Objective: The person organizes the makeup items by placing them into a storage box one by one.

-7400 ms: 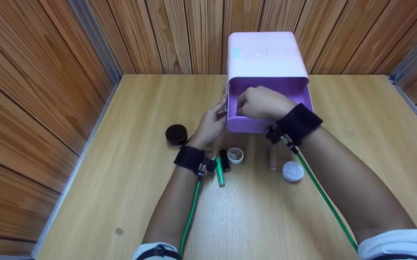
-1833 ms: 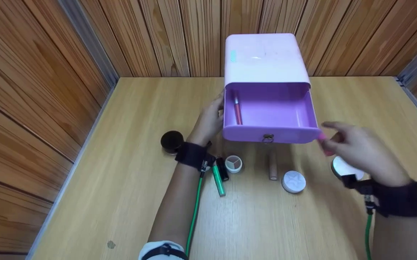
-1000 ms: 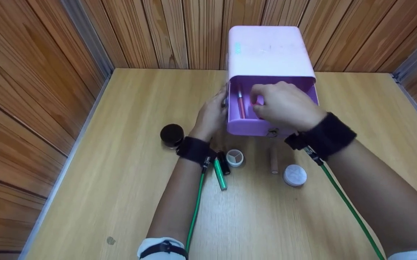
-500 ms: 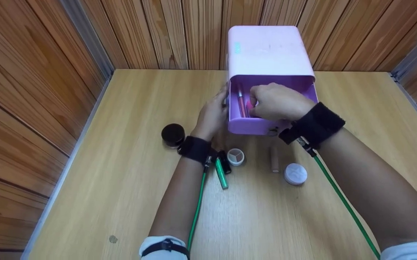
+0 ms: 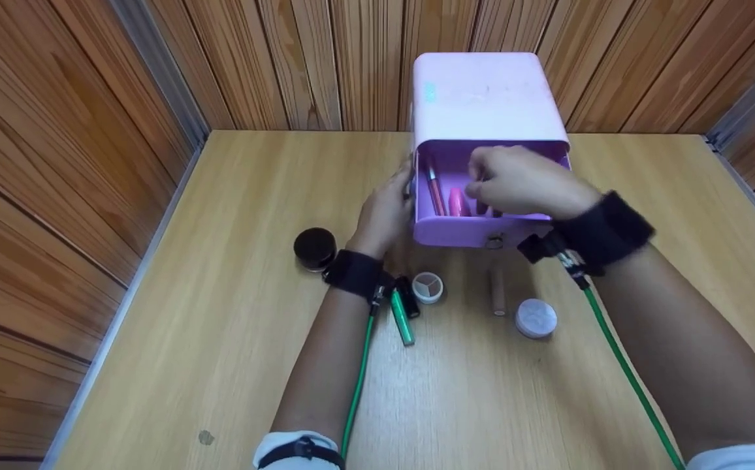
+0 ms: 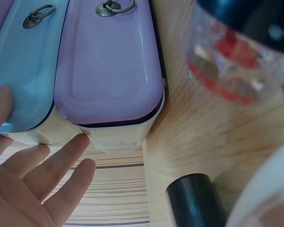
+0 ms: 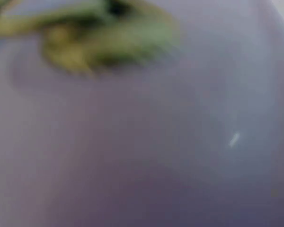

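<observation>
- Pink box (image 5: pixel 485 94): its purple drawer (image 5: pixel 446 232) is pulled out.
- Right hand (image 5: pixel 528 179): over the drawer, fingers loosely bent, thumb and forefinger apart.
- Left hand (image 5: pixel 383 212): fingers spread, against the box's side.
- Red tube (image 5: pixel 435 190): along the drawer's left wall.
- Pink item (image 5: pixel 457 204): in the drawer, between red tube and right hand.

The box (image 5: pixel 485 98) is pale pink on top — with a purple drawer (image 5: pixel 452 232) and a light blue drawer (image 6: pixel 31 71). One red tube (image 5: pixel 435 190), one hot-pink tube (image 5: pixel 458 203). Green stick (image 5: pixel 402 320), black jar lid (image 5: pixel 314 247), light tan table (image 5: pixel 221 339) — brown walls (image 5: pixel 371 65) with darker stripes.
</observation>
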Available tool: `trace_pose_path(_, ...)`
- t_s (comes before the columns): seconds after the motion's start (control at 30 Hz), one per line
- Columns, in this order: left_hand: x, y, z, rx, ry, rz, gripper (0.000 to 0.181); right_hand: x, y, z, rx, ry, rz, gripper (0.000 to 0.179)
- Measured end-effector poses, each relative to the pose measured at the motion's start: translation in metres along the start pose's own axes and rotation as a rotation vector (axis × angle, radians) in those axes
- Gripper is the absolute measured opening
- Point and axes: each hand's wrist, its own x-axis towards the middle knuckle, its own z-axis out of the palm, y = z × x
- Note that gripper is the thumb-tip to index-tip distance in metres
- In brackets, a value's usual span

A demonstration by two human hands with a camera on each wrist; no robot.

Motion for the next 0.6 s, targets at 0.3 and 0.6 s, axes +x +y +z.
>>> trace_pose_path(0.3, -0.005, 0.006, 0.001, -0.019, -0.008, 0.019, 0.060, -0.113, 0.028, 0.018, 0.192, 0.370, -0.153, 0.014)
trace_pose_path(0.6, -0.008, 0.001, -0.004, -0.029, -0.043, 0.015, 0.061, -0.099, 0.039, 0.087, -0.089, 0.099, -0.391, 0.002)
